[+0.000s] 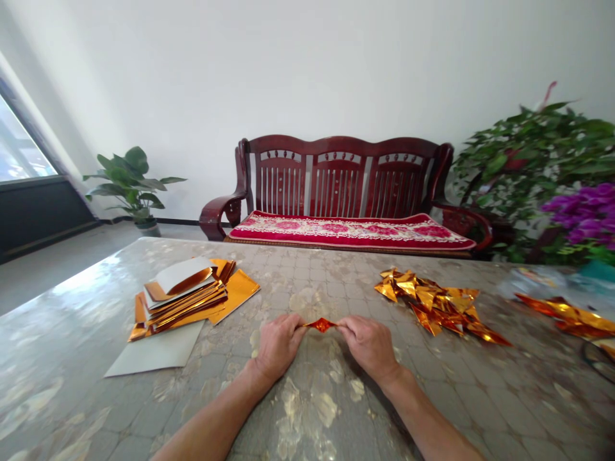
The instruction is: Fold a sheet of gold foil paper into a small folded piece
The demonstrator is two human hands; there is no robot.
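Note:
My left hand (277, 346) and my right hand (369, 347) rest near the table's front and pinch opposite ends of a small folded piece of orange-gold foil paper (320, 325). Left of my left hand lies a loose stack of foil-backed sheets (185, 298), with a pale grey sheet (154, 350) under its front edge. To the right of my right hand sits a heap of folded triangular gold foil pieces (432, 306). Neither hand touches the stack or the heap.
The mottled table (327, 410) holds a further strip of gold foil pieces (567, 317) at the right edge. Behind it stand a red wooden bench (341, 179) with a floral cushion, a leafy potted plant (129, 186), and purple flowers (586, 218).

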